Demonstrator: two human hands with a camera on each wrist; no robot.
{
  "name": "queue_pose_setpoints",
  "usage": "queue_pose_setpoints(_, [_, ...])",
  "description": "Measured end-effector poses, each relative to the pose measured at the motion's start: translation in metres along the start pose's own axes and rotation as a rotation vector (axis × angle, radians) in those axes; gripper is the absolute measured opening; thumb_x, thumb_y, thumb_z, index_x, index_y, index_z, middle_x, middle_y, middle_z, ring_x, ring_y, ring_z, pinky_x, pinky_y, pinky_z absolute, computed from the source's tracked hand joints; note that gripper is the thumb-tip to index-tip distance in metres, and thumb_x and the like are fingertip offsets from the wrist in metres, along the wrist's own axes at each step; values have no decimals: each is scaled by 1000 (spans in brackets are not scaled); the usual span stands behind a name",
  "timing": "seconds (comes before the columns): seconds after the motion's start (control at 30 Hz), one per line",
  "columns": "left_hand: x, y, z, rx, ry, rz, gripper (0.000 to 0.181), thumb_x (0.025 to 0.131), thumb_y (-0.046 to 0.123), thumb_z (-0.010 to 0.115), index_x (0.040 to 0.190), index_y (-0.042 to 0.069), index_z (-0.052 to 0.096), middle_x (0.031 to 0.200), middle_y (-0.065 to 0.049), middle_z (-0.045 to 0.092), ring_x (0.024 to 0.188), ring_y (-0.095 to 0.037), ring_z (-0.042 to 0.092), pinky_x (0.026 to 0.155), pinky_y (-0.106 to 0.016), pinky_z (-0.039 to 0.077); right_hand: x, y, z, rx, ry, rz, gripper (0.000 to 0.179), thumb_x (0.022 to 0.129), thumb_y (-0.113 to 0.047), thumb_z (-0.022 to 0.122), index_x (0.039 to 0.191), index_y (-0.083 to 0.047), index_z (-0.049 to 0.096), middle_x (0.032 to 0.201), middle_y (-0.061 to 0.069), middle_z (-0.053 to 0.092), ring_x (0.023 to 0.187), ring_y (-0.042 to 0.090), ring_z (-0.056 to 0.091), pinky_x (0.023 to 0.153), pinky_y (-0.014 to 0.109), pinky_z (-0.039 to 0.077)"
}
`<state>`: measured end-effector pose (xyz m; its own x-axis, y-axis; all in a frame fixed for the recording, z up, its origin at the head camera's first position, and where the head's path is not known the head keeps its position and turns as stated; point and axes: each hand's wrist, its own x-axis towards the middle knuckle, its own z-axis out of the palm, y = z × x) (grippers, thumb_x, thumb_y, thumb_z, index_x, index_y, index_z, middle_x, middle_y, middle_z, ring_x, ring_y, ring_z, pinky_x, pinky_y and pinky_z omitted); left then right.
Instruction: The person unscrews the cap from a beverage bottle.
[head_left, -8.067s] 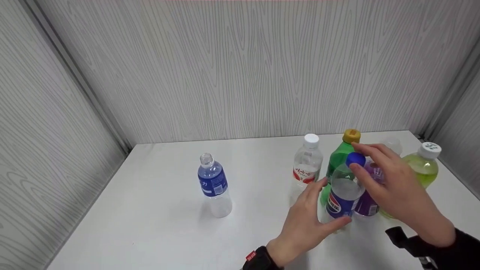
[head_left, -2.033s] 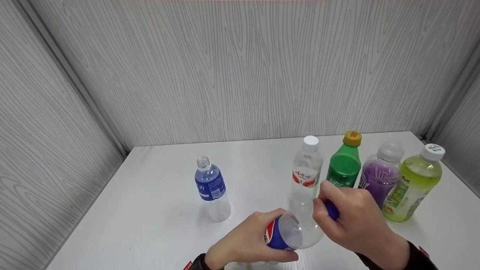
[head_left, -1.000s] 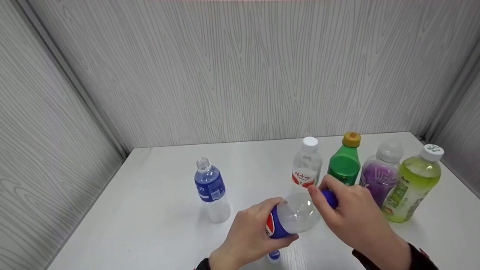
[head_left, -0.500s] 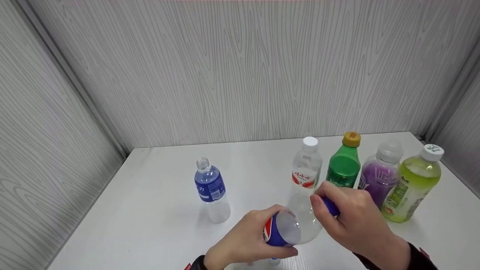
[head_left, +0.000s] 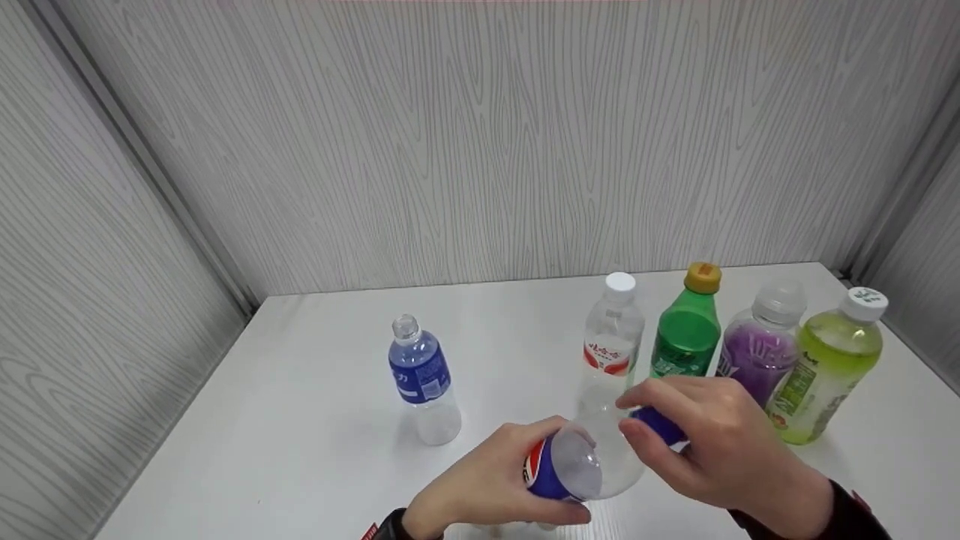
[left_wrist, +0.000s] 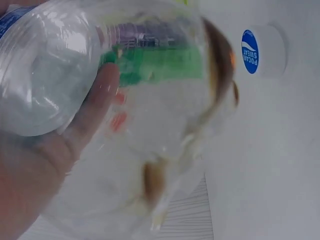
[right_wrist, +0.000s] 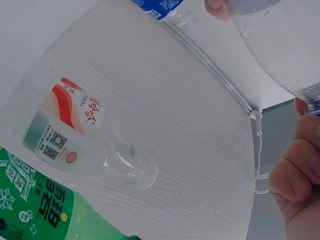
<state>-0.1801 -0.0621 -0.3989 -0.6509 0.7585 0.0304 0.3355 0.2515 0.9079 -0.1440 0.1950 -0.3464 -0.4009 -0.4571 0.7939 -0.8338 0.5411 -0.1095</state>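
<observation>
My left hand point(head_left: 502, 472) grips a clear Pepsi bottle point(head_left: 551, 472) around its blue label. The bottle is held tilted above the table, its capped end toward my right hand point(head_left: 720, 442). That hand has its thumb and curled fingers around the blue bottle cap point(head_left: 660, 425), part of which shows between thumb and forefinger. In the left wrist view the bottle's clear lobed base point(left_wrist: 170, 125) fills the middle. A white Pocari Sweat cap point(left_wrist: 265, 52) lies on the table near it. Only a sliver of the blue cap point(right_wrist: 313, 106) appears in the right wrist view, beside curled fingers.
An uncapped blue-labelled bottle point(head_left: 420, 375) stands at left. Behind my hands stand a clear white-capped bottle point(head_left: 611, 337), a green bottle point(head_left: 686, 330) with an orange cap, a purple-labelled bottle point(head_left: 761, 349) and a yellow-green tea bottle point(head_left: 829, 367).
Both hands went from reaching around the standing Pepsi bottle to holding it tilted nearer the front. Over the last half second, my right thumb and forefinger spread slightly, showing more of the cap.
</observation>
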Motion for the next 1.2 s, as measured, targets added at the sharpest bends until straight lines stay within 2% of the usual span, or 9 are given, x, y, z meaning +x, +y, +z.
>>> queue_pose_setpoints(0.13, [1, 1, 2, 54, 81, -34, 55, 86, 38, 85, 136, 32, 61, 123, 11, 74, 107, 1, 67, 97, -20, 56, -2, 3, -4, 15, 57, 123, 40, 102, -46, 65, 118, -11, 72, 63, -12, 53, 57, -8, 42, 54, 5, 35])
queue_pose_setpoints(0.2, [2, 2, 5, 103, 132, -63, 57, 86, 43, 85, 137, 33, 59, 125, 11, 74, 109, 1, 67, 97, -21, 57, -2, 3, -5, 5, 76, 190, 43, 103, -51, 61, 119, -12, 72, 62, -13, 48, 57, -9, 37, 51, 8, 31])
queue_pose_setpoints(0.33, [3, 4, 12, 248, 251, -91, 62, 85, 52, 84, 139, 33, 58, 129, 10, 73, 113, -3, 70, 98, -27, 60, 0, 0, -3, -58, 32, 345, 25, 103, -39, 66, 106, -15, 73, 59, -17, 42, 54, -9, 34, 47, 14, 31])
queue_pose_setpoints(0.5, [4, 6, 22, 464, 387, -51, 68, 85, 58, 82, 140, 26, 57, 132, 7, 74, 116, -13, 74, 98, -32, 62, 4, -7, 4, -104, -61, 515, 13, 100, -25, 70, 88, -20, 69, 57, -19, 38, 52, -6, 37, 46, 19, 36])
queue_pose_setpoints(0.63, [4, 7, 25, 560, 429, -16, 71, 84, 57, 83, 140, 21, 58, 131, 3, 75, 115, -16, 75, 96, -33, 64, 5, -8, 7, -127, -53, 504, 23, 100, -17, 70, 79, -19, 61, 56, -17, 37, 50, -6, 36, 44, 18, 35])
queue_pose_setpoints(0.83, [4, 6, 21, 446, 362, -23, 68, 84, 57, 82, 139, 24, 58, 128, 4, 76, 112, -10, 74, 93, -26, 62, 5, -8, 8, -152, -21, 428, 25, 95, -7, 70, 77, -17, 56, 58, -17, 39, 52, -8, 36, 44, 15, 36])
queue_pose_setpoints(0.93, [4, 5, 16, 325, 273, -20, 65, 85, 55, 83, 139, 28, 58, 128, 6, 75, 110, -4, 71, 94, -22, 59, 5, -7, 7, -132, 4, 361, 24, 91, -3, 71, 77, -16, 57, 59, -17, 41, 53, -9, 35, 44, 12, 34])
queue_pose_setpoints(1.07, [3, 2, 8, 139, 125, -27, 60, 87, 44, 84, 140, 30, 58, 127, 10, 73, 109, 2, 67, 96, -18, 55, 2, -5, 7, -90, 34, 203, 25, 84, 2, 73, 78, -16, 58, 61, -15, 46, 56, -10, 37, 46, 8, 33])
queue_pose_setpoints(1.2, [2, -1, 3, 51, 37, 4, 57, 86, 35, 85, 137, 29, 60, 123, 11, 73, 105, 3, 66, 96, -17, 55, 0, -4, 6, -49, 32, 76, 22, 79, 3, 74, 82, -15, 62, 66, -12, 56, 59, -7, 45, 51, 6, 40])
